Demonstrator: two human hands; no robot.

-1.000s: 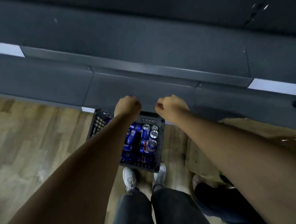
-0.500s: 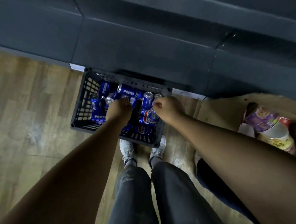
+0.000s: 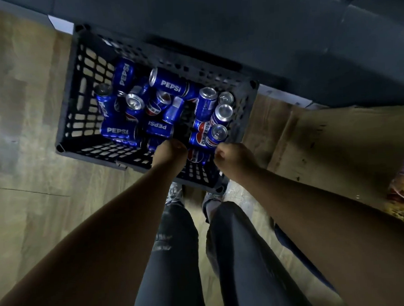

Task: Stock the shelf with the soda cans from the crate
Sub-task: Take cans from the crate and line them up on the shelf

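Pepsi cans (image 3: 169, 84) lie jumbled, some upright and some on their sides, in a black plastic crate (image 3: 79, 65). It sits on the wooden floor (image 3: 33, 161) against the base of the dark shelf (image 3: 236, 22) at its 12 o'clock, likely to keep each lift short. The left hand (image 3: 170, 153) and right hand (image 3: 233, 159) hang over the crate's 6 o'clock rim, fingers curled shut, no can visible in either. Flattened cardboard (image 3: 324, 141) lies at 3 o'clock.
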